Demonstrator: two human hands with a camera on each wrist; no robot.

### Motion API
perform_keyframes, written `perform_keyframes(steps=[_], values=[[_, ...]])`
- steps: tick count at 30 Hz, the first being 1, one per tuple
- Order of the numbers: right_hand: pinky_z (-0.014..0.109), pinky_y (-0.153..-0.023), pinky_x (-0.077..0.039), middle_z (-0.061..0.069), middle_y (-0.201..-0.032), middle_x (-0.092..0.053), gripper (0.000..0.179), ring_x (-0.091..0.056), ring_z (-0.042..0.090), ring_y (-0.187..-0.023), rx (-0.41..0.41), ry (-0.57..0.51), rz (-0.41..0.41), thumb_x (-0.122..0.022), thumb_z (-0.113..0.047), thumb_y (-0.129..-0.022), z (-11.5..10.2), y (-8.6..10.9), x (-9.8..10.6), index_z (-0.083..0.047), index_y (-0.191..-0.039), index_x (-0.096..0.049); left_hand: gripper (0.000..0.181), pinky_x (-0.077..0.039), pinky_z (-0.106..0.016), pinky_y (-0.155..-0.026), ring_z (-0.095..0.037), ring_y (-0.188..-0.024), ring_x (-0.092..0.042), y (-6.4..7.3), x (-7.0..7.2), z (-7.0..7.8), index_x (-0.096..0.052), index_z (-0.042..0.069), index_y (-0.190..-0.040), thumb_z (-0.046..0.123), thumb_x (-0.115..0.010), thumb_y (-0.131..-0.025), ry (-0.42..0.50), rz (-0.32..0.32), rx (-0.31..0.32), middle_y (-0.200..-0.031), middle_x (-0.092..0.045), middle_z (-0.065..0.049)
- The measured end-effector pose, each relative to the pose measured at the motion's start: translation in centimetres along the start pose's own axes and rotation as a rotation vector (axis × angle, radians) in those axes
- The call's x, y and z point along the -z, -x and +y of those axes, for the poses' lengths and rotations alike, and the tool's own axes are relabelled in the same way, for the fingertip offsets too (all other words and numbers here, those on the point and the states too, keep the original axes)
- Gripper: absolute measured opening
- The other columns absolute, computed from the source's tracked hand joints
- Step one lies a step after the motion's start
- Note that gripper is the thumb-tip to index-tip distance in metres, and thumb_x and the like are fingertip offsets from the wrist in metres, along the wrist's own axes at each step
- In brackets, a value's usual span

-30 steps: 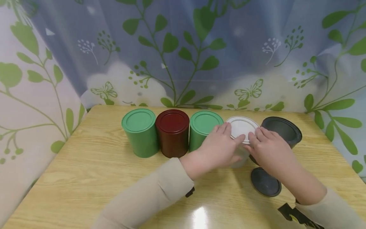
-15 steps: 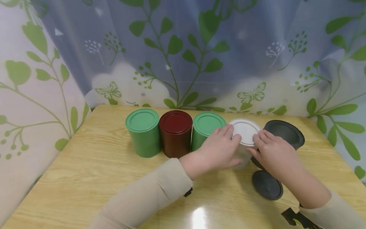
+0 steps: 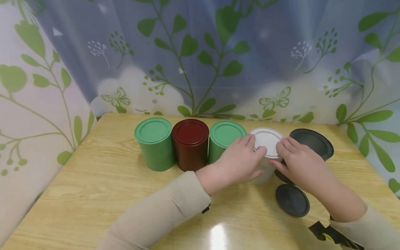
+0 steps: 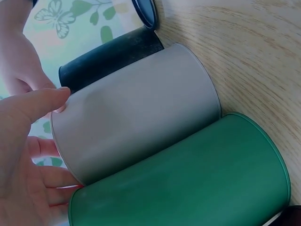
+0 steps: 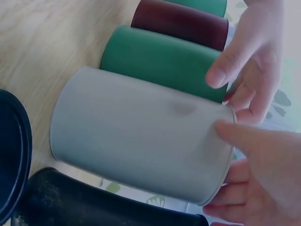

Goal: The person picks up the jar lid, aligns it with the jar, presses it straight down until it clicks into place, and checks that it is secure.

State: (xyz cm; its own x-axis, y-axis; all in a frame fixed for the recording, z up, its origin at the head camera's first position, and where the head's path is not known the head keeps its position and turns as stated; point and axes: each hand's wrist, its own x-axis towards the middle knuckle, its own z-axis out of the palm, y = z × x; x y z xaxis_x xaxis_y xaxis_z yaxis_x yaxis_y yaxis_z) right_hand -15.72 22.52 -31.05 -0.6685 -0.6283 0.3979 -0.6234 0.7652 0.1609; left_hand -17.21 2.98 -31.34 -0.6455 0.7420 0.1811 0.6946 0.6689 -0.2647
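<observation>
A white canister [image 3: 265,170] with a round white lid [image 3: 268,140] stands upright, both hands at its top. The left hand [image 3: 235,159] rests fairly straight fingers on the left part of the lid; its thumb [image 5: 221,70] juts out beside the green canister [image 5: 155,61], apart from the white wall. My right hand [image 3: 300,163] pinches the top rim from the right, with its thumb [image 5: 230,129] on the side wall and its fingers over the lid. A black canister [image 3: 315,142] stands just right of the white one, partly hidden by the right hand.
Left of the white canister, a lidded green canister, a dark red canister [image 3: 190,152] and another green canister [image 3: 156,152] stand in a row. A round black lid [image 3: 292,200] lies on the wooden table [image 3: 103,208] below the right forearm. A leaf-patterned curtain [image 3: 200,52] hangs behind.
The fingers shift slightly around the lid edge, the right hand moving a little to the right. The whole view also shifts slightly; the canisters and the black lid keep their places.
</observation>
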Motion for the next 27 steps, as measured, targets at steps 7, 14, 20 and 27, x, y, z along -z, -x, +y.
perform_keyframes(steps=[7,14,20,27], values=[[0.060,-0.094,-0.034,0.034,-0.135,-0.039,0.070,-0.035,0.045,-0.126,-0.101,-0.086,-0.283,-0.063,-0.039,-0.088,0.6,-0.8,-0.1,0.013,-0.130,-0.043,0.047,-0.040,-0.037,-0.096,-0.025,-0.118,-0.047,-0.2,0.1,0.1,-0.052,0.019,-0.118,0.055,-0.051,-0.089,-0.014,-0.018,0.021,-0.119,-0.055,-0.012],[0.060,-0.098,-0.031,0.033,-0.140,-0.031,0.075,-0.029,0.045,-0.130,-0.135,-0.075,-0.367,-0.060,-0.041,-0.089,0.9,-0.9,-0.1,0.013,-0.136,-0.036,0.062,-0.025,-0.047,-0.107,-0.024,-0.122,-0.042,-2.1,0.4,1.1,-0.047,0.020,-0.125,0.066,-0.050,-0.083,-0.069,-0.076,0.118,-0.123,-0.048,-0.005],[0.060,-0.100,-0.027,0.032,-0.143,-0.025,0.077,-0.024,0.044,-0.133,-0.154,-0.109,-0.414,-0.056,-0.043,-0.091,0.9,-1.0,0.0,0.013,-0.138,-0.032,0.083,-0.020,-0.040,-0.111,-0.025,-0.139,-0.017,-3.9,0.2,1.2,-0.024,0.018,-0.146,0.068,-0.047,-0.083,0.050,-0.248,0.130,-0.151,-0.020,-0.013],[0.062,-0.102,-0.020,0.032,-0.145,-0.020,0.079,-0.018,0.045,-0.135,-0.208,-0.107,-0.447,-0.050,-0.047,-0.093,0.6,-1.1,0.2,0.012,-0.141,-0.025,0.071,-0.021,-0.036,-0.110,-0.026,-0.138,-0.020,-4.3,-0.1,1.0,-0.026,0.017,-0.144,0.061,-0.039,-0.090,-0.023,-0.238,0.081,-0.150,-0.023,-0.016]])
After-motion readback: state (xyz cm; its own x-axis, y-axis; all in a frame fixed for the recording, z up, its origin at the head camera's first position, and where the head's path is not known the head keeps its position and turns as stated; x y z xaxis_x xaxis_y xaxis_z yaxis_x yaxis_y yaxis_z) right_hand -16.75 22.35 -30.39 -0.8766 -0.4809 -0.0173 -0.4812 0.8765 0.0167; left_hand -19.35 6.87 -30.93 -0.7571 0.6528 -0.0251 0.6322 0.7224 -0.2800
